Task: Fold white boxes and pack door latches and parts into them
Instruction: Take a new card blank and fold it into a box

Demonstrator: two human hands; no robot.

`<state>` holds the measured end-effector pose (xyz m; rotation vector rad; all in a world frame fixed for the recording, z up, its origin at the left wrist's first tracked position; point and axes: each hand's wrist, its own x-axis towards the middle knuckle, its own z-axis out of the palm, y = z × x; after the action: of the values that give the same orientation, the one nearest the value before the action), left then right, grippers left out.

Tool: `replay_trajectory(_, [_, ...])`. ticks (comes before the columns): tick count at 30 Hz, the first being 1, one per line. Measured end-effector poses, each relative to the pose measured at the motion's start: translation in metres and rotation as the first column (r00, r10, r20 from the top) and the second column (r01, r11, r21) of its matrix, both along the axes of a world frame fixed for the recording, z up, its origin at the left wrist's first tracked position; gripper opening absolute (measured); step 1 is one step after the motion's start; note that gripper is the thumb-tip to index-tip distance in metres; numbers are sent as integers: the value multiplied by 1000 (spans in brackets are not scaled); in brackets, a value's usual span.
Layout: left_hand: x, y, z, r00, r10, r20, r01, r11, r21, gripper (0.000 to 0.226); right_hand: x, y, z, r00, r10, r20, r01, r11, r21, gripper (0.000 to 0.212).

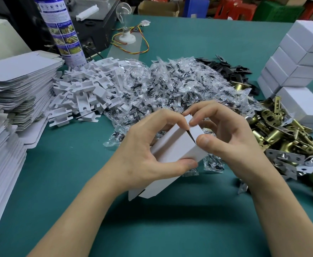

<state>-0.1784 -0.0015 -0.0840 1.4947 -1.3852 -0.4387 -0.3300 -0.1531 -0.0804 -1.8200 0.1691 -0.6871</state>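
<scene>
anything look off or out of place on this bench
Only the bare glass bulb in its white socket, with loose coloured wires, at the table's far side, odd on a packing bench. The white box being folded looks fine.

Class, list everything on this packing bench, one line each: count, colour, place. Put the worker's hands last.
table: one, green, under everything
box blanks: many, white, stacked at left
plastic inserts: pile, white, left of centre
bagged parts: pile, clear with dark contents, centre
black plates: pile, black, back right of bags
latches: pile, brass, right
folded boxes: stack, white, far right
spray can: one, white and blue, back left
bulb: one, clear, back centre
white box: one, white, front centre, half folded
left hand: one, grips white box's left side
right hand: one, holds its right end
</scene>
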Motion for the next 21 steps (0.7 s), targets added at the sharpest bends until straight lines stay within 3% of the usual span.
replay_trajectory(9, [-2, -1, -1, 1000, 22, 18, -23, 1000, 11, 50, -1, -3, -2, 999, -30, -42, 27, 997, -68, 26])
replay_trajectory(21, [-2, -1, -7, 995, 98, -25, -97, 995, 10, 73, -7, -8, -1, 995, -76, -62, 66, 986, -152, 42])
